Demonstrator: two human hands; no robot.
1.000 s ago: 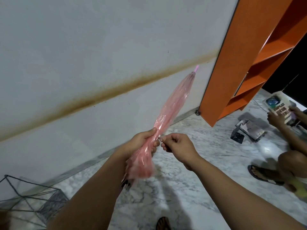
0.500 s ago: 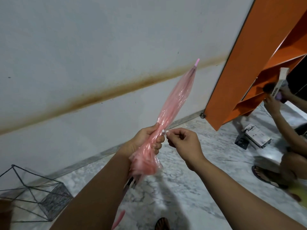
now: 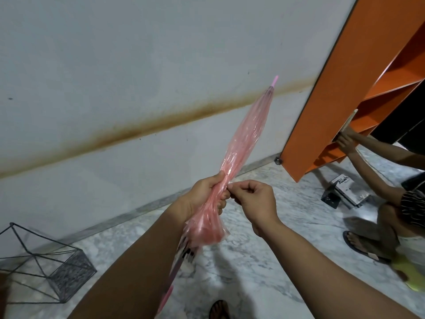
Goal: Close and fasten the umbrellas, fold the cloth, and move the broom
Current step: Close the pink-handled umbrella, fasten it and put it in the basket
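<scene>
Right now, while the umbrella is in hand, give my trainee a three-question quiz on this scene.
1. True or false: the left hand grips the closed pink umbrella around its canopy.
2. Which way does the umbrella's tip point? A) down at the floor B) up toward the wall C) into the wire basket
3. Fill in: the right hand pinches something small beside the left hand's ____.

Key: 1 true; 2 B; 3 fingers. What the pinched piece is cannot be told; it may be the fastening strap.
</scene>
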